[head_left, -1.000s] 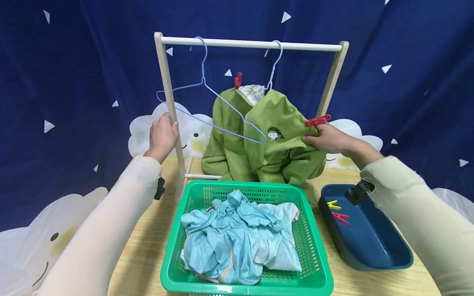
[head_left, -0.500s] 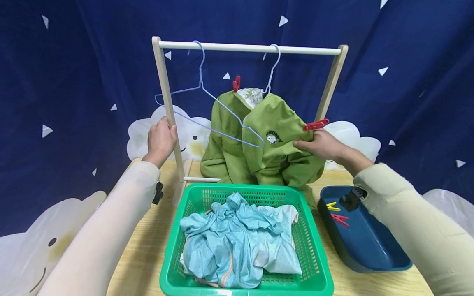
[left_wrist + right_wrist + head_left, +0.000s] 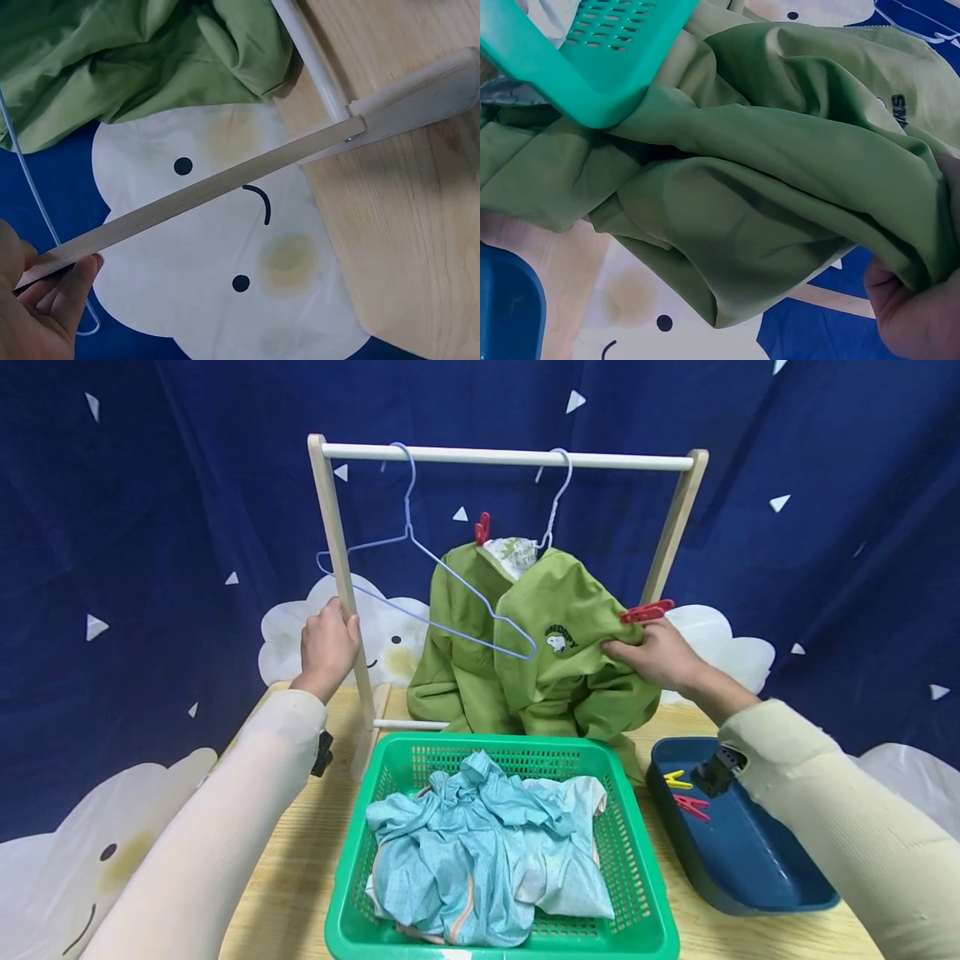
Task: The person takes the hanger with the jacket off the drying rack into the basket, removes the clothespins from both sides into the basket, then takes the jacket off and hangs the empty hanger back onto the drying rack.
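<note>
A green jacket (image 3: 472, 668) hangs from a pale hanger (image 3: 552, 514) on a small clothes rack (image 3: 487, 456). My right hand (image 3: 660, 656) grips the jacket at its right shoulder or sleeve; the right wrist view shows cloth bunched in the fingers. Just above that hand, a red clothespin (image 3: 647, 612) sits on the jacket. A second red clothespin (image 3: 482, 528) stands at the collar. With my left hand (image 3: 328, 643) I hold the rack's left wooden post (image 3: 180, 196). A bare blue hanger (image 3: 435, 625) hangs on the bar near that post.
In front of the rack stands a green basket (image 3: 667, 902) with crumpled light-blue clothing (image 3: 472, 843) in it. To its right lies a dark blue tray (image 3: 757, 860) holding a yellow clothespin (image 3: 677, 779) and a pink clothespin (image 3: 691, 806). Behind the rack hangs a blue curtain (image 3: 225, 468).
Both hands keep their grips. My right hand has shifted slightly along the jacket, and the red clothespin above it has tilted a little. The whole view has moved slightly.
</note>
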`<state>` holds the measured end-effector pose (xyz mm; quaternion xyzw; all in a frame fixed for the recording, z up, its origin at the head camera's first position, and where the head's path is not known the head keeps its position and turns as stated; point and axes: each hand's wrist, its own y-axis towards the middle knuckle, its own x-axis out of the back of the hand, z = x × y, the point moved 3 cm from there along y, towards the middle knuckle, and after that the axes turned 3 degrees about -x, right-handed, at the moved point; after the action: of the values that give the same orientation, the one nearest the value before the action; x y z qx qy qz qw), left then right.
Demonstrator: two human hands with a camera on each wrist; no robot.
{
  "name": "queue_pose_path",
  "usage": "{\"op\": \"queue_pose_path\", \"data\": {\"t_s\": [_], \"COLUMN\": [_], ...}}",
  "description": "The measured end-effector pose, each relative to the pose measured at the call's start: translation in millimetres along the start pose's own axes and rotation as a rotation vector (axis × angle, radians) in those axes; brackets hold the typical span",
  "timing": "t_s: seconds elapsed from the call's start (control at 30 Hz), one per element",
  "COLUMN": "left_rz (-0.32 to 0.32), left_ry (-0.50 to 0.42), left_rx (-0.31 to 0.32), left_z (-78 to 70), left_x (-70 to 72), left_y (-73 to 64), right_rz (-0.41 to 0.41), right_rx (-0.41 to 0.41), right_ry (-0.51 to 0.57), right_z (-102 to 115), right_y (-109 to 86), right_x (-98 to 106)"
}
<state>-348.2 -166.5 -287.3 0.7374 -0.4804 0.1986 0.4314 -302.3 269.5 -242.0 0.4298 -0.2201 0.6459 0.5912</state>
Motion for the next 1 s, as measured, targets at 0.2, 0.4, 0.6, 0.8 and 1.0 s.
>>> {"op": "queue_pose_path", "data": {"t_s": [0.2, 0.4, 0.6, 0.8, 1.0], "left_rz": [0.001, 0.008, 0.013, 0.014, 0.054], "left_ry": [0.009, 0.010, 0.010, 0.018, 0.013], "left_rx": [0.005, 0.012, 0.016, 0.021, 0.035], "left_z": [0.2, -0.7, -1.6, -2.5, 5.8], "left_x": [-0.9, -1.6, -1.8, -1.5, -2.2], "left_y": [-1.3, -1.6, -1.7, -2.3, -1.3], "right_rz": [-0.082, -0.135, -0.164, -0.225, -0.226], "right_rx": [0.031, 0.059, 0.040, 0.016, -0.013], "right_ry": [-0.022, -0.038, -0.015, 0.004, -0.005], "right_z": [-2, -5, -8, -12, -13], "right_y": [-1.3, -1.6, -3.9, -6.5, -8.0], "right_x": [2, 6, 10, 13, 12]}}
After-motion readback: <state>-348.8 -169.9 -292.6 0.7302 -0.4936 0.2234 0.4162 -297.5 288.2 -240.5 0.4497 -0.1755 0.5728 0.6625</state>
